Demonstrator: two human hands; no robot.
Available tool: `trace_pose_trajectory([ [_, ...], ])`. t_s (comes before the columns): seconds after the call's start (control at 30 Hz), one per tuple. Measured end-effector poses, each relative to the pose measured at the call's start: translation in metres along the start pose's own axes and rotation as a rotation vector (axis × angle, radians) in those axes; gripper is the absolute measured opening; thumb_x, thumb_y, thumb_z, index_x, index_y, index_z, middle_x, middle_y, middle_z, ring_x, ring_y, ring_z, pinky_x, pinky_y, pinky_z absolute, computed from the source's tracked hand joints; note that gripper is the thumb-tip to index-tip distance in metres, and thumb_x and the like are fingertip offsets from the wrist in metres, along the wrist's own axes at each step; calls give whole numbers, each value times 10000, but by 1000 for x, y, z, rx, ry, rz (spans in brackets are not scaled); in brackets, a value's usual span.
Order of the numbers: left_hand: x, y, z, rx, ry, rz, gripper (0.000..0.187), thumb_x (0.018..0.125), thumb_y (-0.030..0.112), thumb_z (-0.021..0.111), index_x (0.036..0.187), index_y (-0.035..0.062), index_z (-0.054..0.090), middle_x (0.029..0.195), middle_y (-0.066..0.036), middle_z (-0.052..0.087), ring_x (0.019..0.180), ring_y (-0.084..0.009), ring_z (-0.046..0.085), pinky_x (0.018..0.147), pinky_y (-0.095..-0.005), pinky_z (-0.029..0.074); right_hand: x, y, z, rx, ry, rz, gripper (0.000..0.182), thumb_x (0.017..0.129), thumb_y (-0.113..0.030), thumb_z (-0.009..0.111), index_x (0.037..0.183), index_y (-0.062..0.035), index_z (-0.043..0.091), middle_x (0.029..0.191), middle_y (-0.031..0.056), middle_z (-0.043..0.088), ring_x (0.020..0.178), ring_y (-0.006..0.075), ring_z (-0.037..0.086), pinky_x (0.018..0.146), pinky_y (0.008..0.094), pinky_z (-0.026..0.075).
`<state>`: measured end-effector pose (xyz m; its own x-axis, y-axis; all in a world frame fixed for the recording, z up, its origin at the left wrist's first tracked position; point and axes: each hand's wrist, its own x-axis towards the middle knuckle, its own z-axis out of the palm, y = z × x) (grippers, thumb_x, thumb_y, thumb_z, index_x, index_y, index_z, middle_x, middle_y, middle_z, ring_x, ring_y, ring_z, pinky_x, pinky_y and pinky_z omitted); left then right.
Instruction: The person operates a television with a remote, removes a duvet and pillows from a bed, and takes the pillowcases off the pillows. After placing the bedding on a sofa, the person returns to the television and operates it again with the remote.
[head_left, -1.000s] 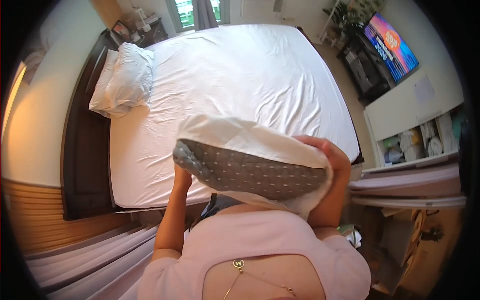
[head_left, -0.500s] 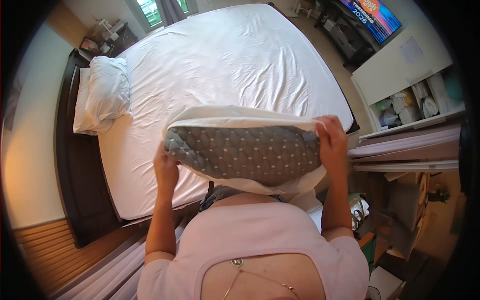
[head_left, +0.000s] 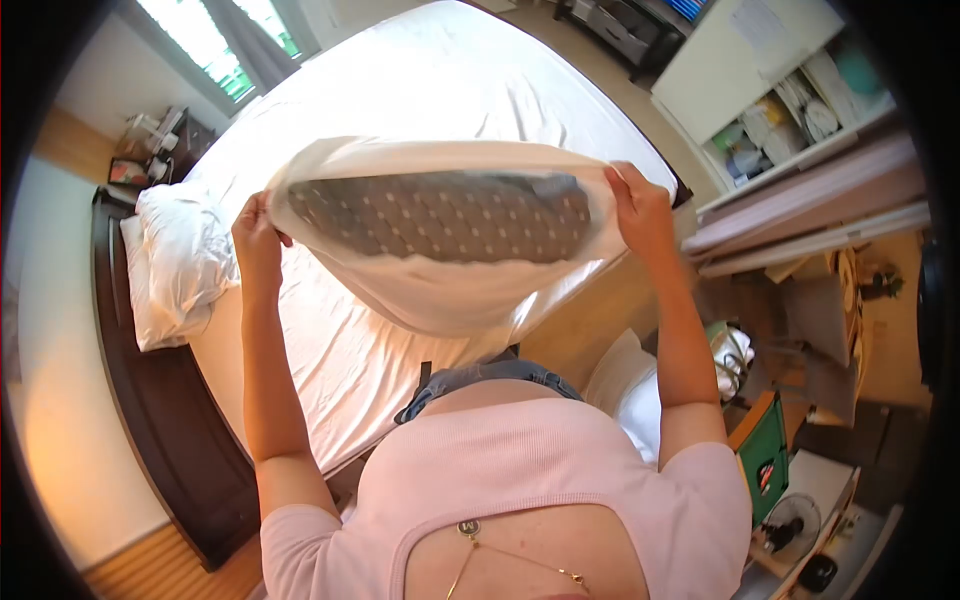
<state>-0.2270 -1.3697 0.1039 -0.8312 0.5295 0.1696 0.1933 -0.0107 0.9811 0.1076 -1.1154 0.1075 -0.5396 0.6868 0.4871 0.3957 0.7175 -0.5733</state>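
Note:
Between my two hands hangs a white pillowcase (head_left: 430, 295), stretched wide at its opening. Inside it shows a grey quilted pillow (head_left: 440, 215) dotted with small light marks. My left hand (head_left: 262, 222) is closed around the left edge of the case's opening. On the opposite edge, my right hand (head_left: 640, 210) grips the cloth with the thumb on the near side. The pillow's far part is hidden in the case. Both arms are stretched forward, holding the case up above the near side of the bed (head_left: 420, 90).
White pillows (head_left: 180, 255) lie against the dark headboard (head_left: 165, 420) at left. A white cabinet (head_left: 745, 70) with an open, filled shelf stands at right. A small fan (head_left: 792, 522) and a green-topped board (head_left: 765, 460) are at lower right.
Both hands have lifted the pillowcase and pillow forward and away from my body. The hands are farther apart, and more of the case's underside hangs in view. The camera view has shifted.

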Motion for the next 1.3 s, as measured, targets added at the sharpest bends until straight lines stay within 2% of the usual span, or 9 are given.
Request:
trace_pose_trajectory([
  [0.3,42,-39,11,-39,-207,154,423,780,114,416,1190,13,418,1050,-118,537,936,-214,532,808,-307,444,-56,-30,-42,161,-452,296,343,783,-351,583,1017,-104,543,672,97,552,580,226,521,556,328,417],
  [0.4,74,-112,-7,-255,-371,-260,418,834,269,429,1127,-27,463,1048,-119,540,901,-188,542,788,-298,450,-115,-8,-32,268,-526,277,535,748,-362,611,1187,-120,424,731,167,576,677,325,572,623,383,444],
  [0.47,63,-83,21,463,-564,456,421,856,287,410,1123,-34,462,1051,-114,543,890,-186,548,783,-305,451,-131,13,-47,213,-465,248,290,771,-240,571,1023,-104,520,716,176,566,665,350,560,594,391,443],
  [0.53,11,-13,105,-202,-126,-35,391,858,270,424,1101,-31,479,996,-115,565,853,-208,569,749,-319,470,-130,31,-84,273,-446,300,176,779,-201,541,930,-113,556,736,156,573,664,345,554,587,413,438],
  [0.6,8,9,155,397,-158,739,334,879,222,397,1073,-35,485,976,-144,568,847,-235,580,725,-358,496,-135,59,-126,261,-249,208,87,735,-146,563,796,-84,556,630,129,541,579,326,538,516,392,414],
  [0.73,-32,82,302,-56,-434,764,316,865,214,419,1046,-27,512,976,-145,571,885,-232,574,771,-345,476,-151,114,-243,153,-145,180,132,690,-134,575,814,-93,565,590,111,530,566,311,540,495,367,409],
  [0.97,-83,105,515,602,-369,1232,321,850,235,452,1051,-11,499,980,-136,560,881,-228,565,776,-353,465,-216,174,-371,221,-400,503,304,678,-152,572,978,-105,560,617,128,552,584,319,544,530,390,415],
  [1.07,-118,61,596,-473,-637,-27,301,830,185,480,1067,-1,487,968,-126,563,896,-220,560,757,-338,465,-237,208,-351,249,-411,725,230,698,-140,573,916,-66,577,667,158,565,628,330,561,539,366,425],
  [1.3,-194,6,784,-227,-974,-136,215,804,100,473,1004,39,524,824,-24,572,675,-86,537,514,-181,415,-299,302,-275,403,121,1111,205,757,-68,476,945,-19,540,795,184,586,751,300,582,653,331,435],
])
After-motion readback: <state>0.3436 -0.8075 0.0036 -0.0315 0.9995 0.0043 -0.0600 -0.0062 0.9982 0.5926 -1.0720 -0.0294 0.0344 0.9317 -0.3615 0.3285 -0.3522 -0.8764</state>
